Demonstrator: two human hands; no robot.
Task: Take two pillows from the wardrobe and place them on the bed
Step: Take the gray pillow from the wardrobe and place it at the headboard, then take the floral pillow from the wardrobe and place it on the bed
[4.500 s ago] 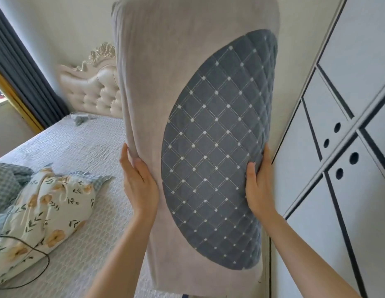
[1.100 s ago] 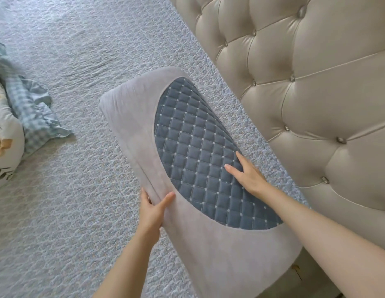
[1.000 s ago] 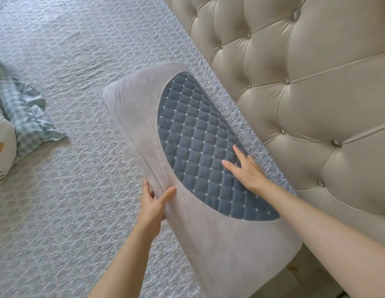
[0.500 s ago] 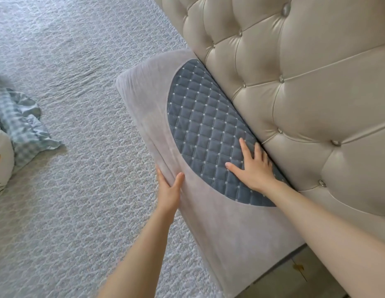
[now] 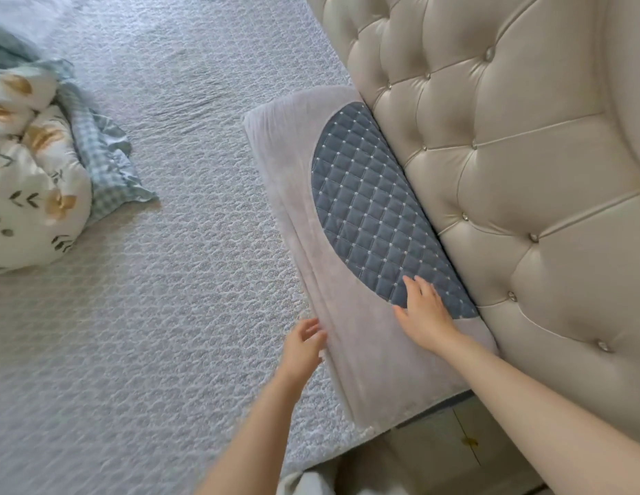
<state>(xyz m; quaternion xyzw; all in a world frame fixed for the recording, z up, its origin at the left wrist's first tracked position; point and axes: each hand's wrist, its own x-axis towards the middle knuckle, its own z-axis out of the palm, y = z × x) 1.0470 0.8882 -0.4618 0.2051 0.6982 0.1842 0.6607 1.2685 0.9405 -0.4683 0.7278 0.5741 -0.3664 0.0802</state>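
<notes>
Pillow (image 5: 350, 244) is laid flat on bed (image 5: 168, 316), flush against headboard (image 5: 508, 173). Right hand (image 5: 424, 314) is rested open on it, pressing; left hand (image 5: 302, 348) is open at its outer edge, gripping nothing.

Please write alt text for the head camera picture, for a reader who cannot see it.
A grey pillow with a blue quilted patch lies flat on the bed, against the padded headboard. The right hand rests open on it; the left hand is open at its near edge. A flowered quilt lies far left.
</notes>
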